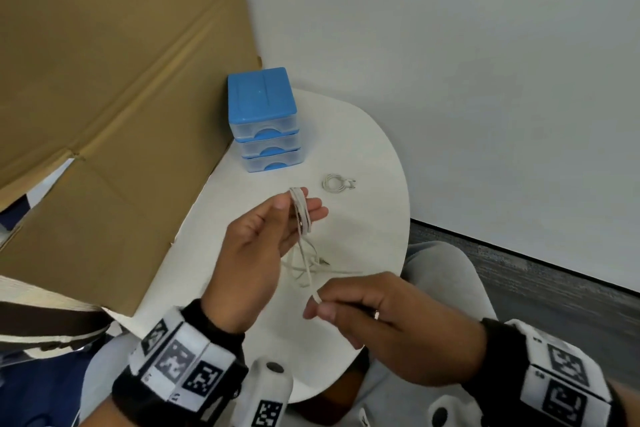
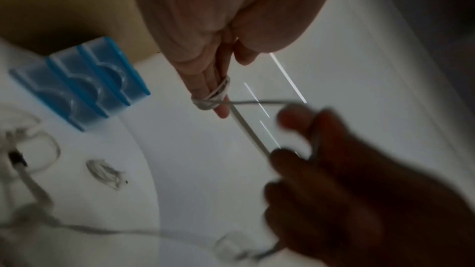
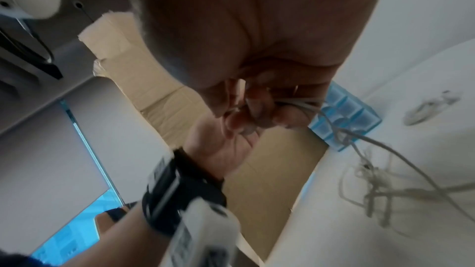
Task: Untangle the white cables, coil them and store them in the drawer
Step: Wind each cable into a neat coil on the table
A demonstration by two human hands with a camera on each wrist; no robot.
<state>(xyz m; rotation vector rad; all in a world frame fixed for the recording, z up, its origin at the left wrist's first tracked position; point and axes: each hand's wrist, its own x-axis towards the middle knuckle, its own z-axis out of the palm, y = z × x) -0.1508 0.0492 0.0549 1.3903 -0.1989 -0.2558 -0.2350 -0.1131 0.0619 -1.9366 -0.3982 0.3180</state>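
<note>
Drawer unit [image 1: 263, 104] sits on table [image 1: 374, 149], far left from you, beside cardboard [image 1: 104, 80]. Coiled cable [image 1: 337, 183] lies before it, rightward. Loose cable [image 1: 304, 269] lies tangled nearer you.

Plain office-like room: bare white wall [image 1: 450, 28], grey carpet [image 1: 526, 284], small rounded white table [image 1: 363, 149], big cardboard sheet [image 1: 104, 80] leaning alongside, blue plastic drawer unit [image 1: 261, 104] on the tabletop.
</note>
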